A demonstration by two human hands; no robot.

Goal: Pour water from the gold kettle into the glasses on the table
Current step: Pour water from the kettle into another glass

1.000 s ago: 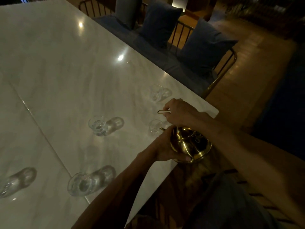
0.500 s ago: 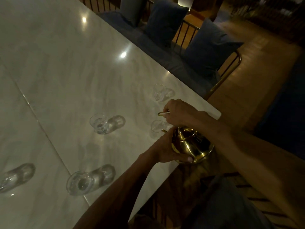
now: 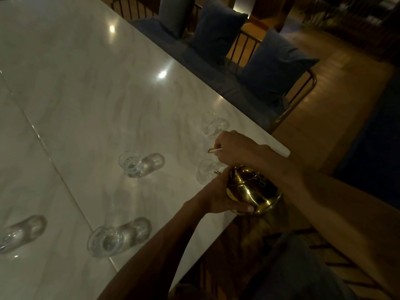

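Observation:
The gold kettle is tilted at the near right edge of the white marble table. My right hand grips its handle from above, and my left hand cups its body from the left. Its spout hangs over the rim of a small clear glass. I cannot tell whether water is flowing. A second glass stands farther back. A third glass is at mid-table. Two more glasses lie nearer me, one near the seam and another at the left edge.
A bench with dark blue cushions and a brass frame runs along the table's far side. Wooden floor lies to the right. A seam crosses the tabletop diagonally. My lap and dark clothing fill the lower right.
The hands and kettle hold almost the same pose over the glass. The view has shifted slightly, with the scene sliding a little to the right.

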